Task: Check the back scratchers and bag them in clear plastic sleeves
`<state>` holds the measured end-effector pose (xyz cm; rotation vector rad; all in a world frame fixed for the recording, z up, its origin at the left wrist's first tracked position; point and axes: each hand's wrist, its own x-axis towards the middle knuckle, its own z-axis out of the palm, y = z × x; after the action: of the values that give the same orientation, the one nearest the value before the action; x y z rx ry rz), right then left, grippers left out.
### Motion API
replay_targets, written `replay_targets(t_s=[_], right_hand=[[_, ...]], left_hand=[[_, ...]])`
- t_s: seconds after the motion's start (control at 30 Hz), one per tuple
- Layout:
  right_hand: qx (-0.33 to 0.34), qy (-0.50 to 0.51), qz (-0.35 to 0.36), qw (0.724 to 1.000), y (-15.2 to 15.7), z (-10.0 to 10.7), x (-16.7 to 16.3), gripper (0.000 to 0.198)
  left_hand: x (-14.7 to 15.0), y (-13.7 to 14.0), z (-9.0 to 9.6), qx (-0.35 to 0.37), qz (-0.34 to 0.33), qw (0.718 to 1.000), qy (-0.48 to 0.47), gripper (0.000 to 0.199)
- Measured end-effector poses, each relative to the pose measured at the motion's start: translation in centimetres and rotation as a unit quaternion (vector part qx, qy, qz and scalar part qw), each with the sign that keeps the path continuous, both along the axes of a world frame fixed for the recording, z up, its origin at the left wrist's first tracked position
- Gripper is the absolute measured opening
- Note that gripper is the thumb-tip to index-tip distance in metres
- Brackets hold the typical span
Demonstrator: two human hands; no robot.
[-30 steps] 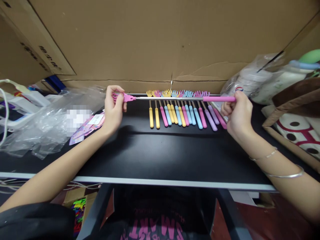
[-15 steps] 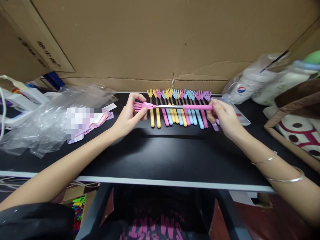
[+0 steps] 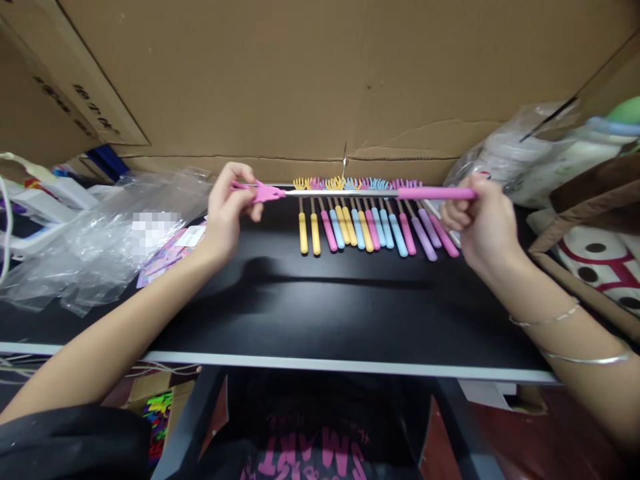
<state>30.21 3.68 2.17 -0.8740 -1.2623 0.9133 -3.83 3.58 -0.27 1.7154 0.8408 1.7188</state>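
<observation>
A pink telescopic back scratcher (image 3: 345, 193) is stretched level between my two hands, above the black desk. My left hand (image 3: 231, 200) pinches its pink claw-shaped head. Around the end of its pink grip, my right hand (image 3: 477, 217) is closed. The bare metal rod shows between head and grip. Beneath and behind it lies a row of back scratchers (image 3: 369, 230) in yellow, pink, blue and purple, handles toward me and claws toward the cardboard. The held one partly covers their rods and heads.
Clear plastic bags (image 3: 95, 233) and printed cards (image 3: 163, 259) lie at the left. A bagged white cup (image 3: 507, 160) and a brown-edged bag (image 3: 555, 247) stand at the right. Cardboard (image 3: 320, 80) walls the back. Below the desk edge, a box (image 3: 175, 413) holds colourful pieces.
My hands have moved apart, left hand leftward and right hand rightward, and the back scratcher has become longer, with more metal rod showing. It has also risen slightly in view.
</observation>
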Motion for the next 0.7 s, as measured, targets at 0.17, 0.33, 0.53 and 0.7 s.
replay_targets(t_s=[0.17,0.33,0.53,0.7], right_hand=[[0.004,0.073,-0.077,0.994,0.3,0.9,0.9,0.036],[0.006,0.093,-0.115,0.989,0.0,0.7,0.5,0.039],[-0.021,0.087,-0.066,0.994,0.1,-0.9,-0.1,0.029],[-0.077,-0.099,0.073,0.989,-0.7,-2.6,-1.5,0.036]], left_hand=[[-1.4,0.6,0.6,0.016,0.061,0.998,-0.009,0.016],[-0.7,0.5,-0.1,0.004,0.074,0.997,-0.016,0.014],[0.2,0.1,-1.4,0.009,0.103,0.994,-0.017,0.019],[1.4,-1.4,-1.8,-0.050,-0.005,0.992,0.115,0.031]])
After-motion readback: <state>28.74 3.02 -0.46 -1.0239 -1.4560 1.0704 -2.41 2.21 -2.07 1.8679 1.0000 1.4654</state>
